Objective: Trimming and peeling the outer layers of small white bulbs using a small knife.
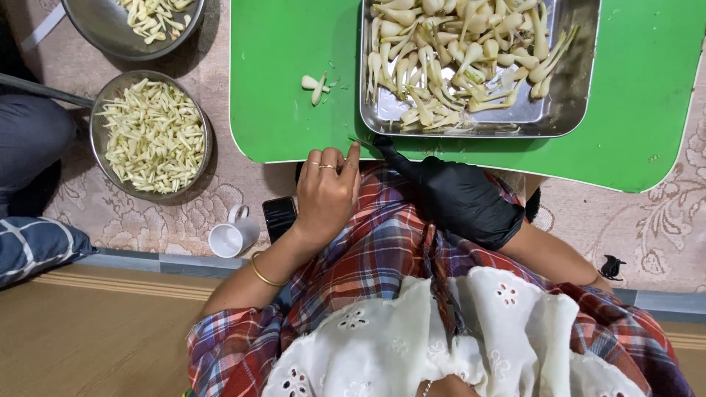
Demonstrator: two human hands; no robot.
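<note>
Hands meet at the lower edge of the green table (287, 81), just left of the frame's centre. The left hand (326, 192) is bare, with two rings and one gold bangle at the wrist; its fingers are curled narrow, fingertips raised to the table edge, pinching at a thin green sliver (360, 140) lying there. The right hand (456, 195) wears one black glove and is bunched close, its fingertip pressed to the same sliver beside the left fingers; whether either hand truly grips it I cannot tell.

One rectangular steel tray (570, 103) sits on the table at upper centre-right, heaped with pale bulbs with stalks (456, 59), too many to count. Two loose bulb pieces (315, 85) lie on the green surface just left of the tray.

Two round steel bowls stand on the patterned floor mat at the left: the nearer bowl (103, 147) is full of pale cut strips, the farther bowl (110, 33), in the upper left corner, holds fewer pieces. One white cup (232, 237) lies below the nearer bowl, and one dark phone (279, 217) sits just right of it, beside the left wrist. One small black object (610, 266) rests on the mat at lower right.
</note>
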